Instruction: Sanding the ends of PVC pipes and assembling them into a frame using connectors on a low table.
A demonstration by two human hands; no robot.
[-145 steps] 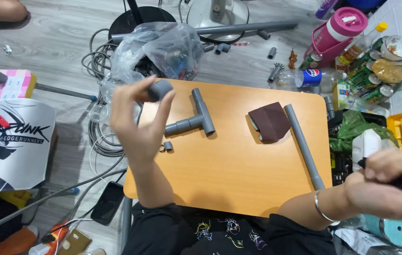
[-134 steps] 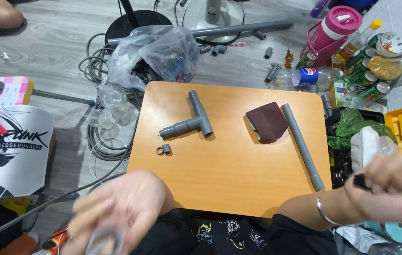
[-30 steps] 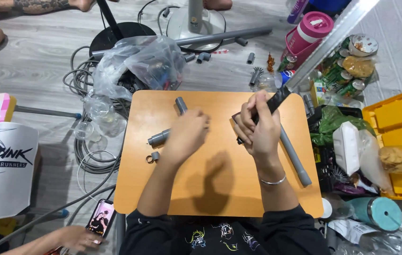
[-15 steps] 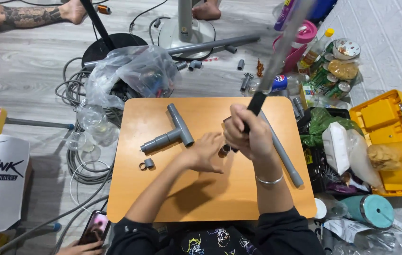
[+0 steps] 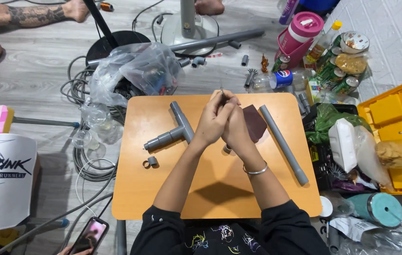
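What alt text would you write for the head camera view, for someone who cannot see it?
Seen from above, a person's left hand and right hand are clasped together over a small orange table, gripping a thin tool whose tip pokes out above the fingers. On the table lie a grey T-shaped pipe assembly, a long grey pipe and dark sandpaper.

Both forearms reached forward and converged; the left hand point(image 5: 212, 120) and right hand point(image 5: 233, 123) were clasped together, fingers curled.
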